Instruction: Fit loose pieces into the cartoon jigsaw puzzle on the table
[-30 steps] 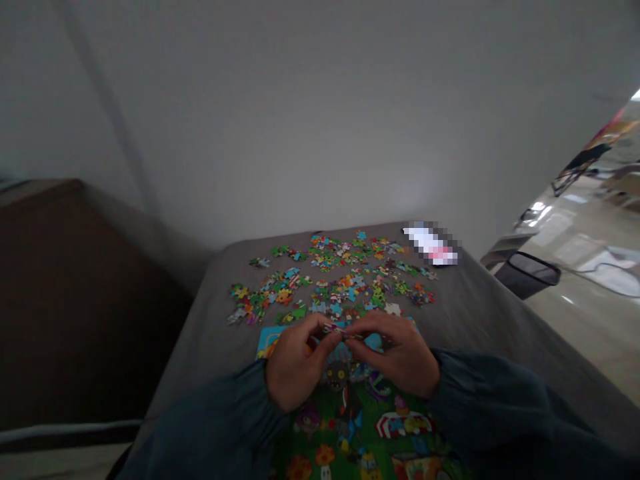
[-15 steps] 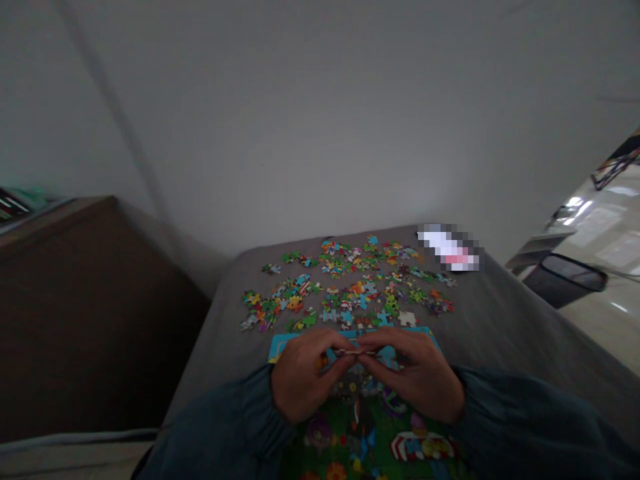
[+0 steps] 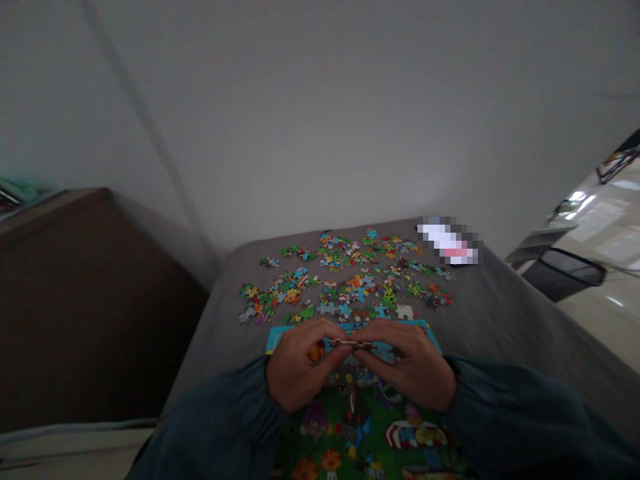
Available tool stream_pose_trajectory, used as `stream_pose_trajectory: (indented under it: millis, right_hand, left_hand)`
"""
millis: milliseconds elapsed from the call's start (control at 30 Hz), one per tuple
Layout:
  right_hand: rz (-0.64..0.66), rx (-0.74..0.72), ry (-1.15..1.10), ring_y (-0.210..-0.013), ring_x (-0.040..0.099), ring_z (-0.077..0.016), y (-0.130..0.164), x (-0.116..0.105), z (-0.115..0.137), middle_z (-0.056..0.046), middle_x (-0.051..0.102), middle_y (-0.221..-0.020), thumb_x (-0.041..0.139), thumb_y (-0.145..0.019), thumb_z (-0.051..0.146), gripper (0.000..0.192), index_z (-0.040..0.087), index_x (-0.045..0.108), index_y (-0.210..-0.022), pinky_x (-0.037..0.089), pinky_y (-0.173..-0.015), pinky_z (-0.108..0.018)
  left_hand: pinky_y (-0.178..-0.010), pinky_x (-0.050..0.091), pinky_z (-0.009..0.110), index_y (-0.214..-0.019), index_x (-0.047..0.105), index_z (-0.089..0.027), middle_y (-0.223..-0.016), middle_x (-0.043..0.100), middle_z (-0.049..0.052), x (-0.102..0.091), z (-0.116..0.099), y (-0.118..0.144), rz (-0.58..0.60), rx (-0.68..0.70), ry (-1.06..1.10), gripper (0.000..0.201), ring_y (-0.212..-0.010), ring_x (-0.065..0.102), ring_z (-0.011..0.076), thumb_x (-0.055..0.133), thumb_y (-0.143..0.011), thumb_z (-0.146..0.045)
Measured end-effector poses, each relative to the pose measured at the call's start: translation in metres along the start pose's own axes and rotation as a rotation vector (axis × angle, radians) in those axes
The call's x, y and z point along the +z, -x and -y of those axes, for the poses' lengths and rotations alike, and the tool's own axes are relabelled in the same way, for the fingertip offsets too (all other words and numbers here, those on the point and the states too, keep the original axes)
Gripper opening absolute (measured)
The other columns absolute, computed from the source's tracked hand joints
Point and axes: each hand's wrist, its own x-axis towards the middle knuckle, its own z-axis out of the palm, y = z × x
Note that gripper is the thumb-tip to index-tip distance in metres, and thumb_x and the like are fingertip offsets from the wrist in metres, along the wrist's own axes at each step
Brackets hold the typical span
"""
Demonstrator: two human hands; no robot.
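My left hand [image 3: 299, 363] and my right hand [image 3: 411, 363] meet fingertip to fingertip above a colourful puzzle picture [image 3: 360, 427] that lies on a grey cloth [image 3: 480, 320]. Together they pinch small red-and-white puzzle pieces [image 3: 351, 343], held flat between thumbs and forefingers. Both arms wear dark teal sleeves. Beyond the hands, several loose puzzle pieces [image 3: 350, 280] lie scattered over the cloth.
A blurred white and pink object [image 3: 450, 241] lies at the far right corner of the cloth. A brown cabinet [image 3: 80, 307] stands to the left. A dark bin [image 3: 565, 273] sits on the shiny floor at right. A plain wall rises behind.
The view has shifted a little; the hands stay together on the small pieces, pressed closer than a second ago. The loose pieces have not moved.
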Motion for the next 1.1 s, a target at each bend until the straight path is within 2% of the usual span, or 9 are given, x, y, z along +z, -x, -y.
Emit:
stream_pose_trajectory:
  millis: [267, 633, 933, 1100]
  right_hand:
    - [-0.016, -0.026, 0.051, -0.079, 0.075, -0.0160, 0.003, 0.001, -0.003, -0.005, 0.078, -0.088, 0.069, -0.092, 0.019, 0.015, 0.020, 0.074, -0.106, 0.060, -0.073, -0.026]
    - [0.051, 0.039, 0.066, -0.086, 0.075, -0.0170, 0.001, 0.000, -0.007, -0.005, 0.078, -0.096, 0.065, -0.094, 0.020, 0.018, 0.023, 0.073, -0.110, 0.061, -0.078, -0.028]
    - [0.068, 0.035, 0.071, -0.083, 0.075, -0.0172, 0.003, 0.002, -0.009, -0.006, 0.078, -0.095, 0.064, -0.095, 0.019, 0.016, 0.022, 0.072, -0.108, 0.061, -0.074, -0.029]
    - [0.072, 0.041, 0.076, -0.081, 0.074, -0.0165, 0.004, 0.001, -0.011, -0.005, 0.078, -0.092, 0.063, -0.094, 0.018, 0.017, 0.021, 0.072, -0.108, 0.059, -0.073, -0.028]
  left_hand:
    - [-0.073, 0.054, 0.025, -0.089, 0.073, -0.020, -0.082, 0.078, 0.003, 0.002, 0.004, 0.000, -0.008, 0.077, -0.057, 0.011, -0.077, 0.073, 0.0160, 0.068, -0.095, -0.029]
    - [-0.078, 0.055, 0.029, -0.092, 0.075, -0.023, -0.087, 0.080, 0.005, -0.002, 0.016, -0.001, 0.059, -0.042, -0.105, 0.023, -0.084, 0.074, 0.0188, 0.061, -0.098, -0.040]
    - [-0.080, 0.055, 0.031, -0.093, 0.078, -0.024, -0.086, 0.081, 0.005, -0.004, 0.015, -0.004, 0.129, -0.032, -0.076, 0.026, -0.082, 0.074, 0.0188, 0.061, -0.098, -0.043]
    - [-0.079, 0.055, 0.030, -0.092, 0.077, -0.022, -0.087, 0.081, 0.006, -0.004, 0.016, -0.003, 0.123, -0.023, -0.072, 0.023, -0.083, 0.074, 0.0188, 0.063, -0.096, -0.040]
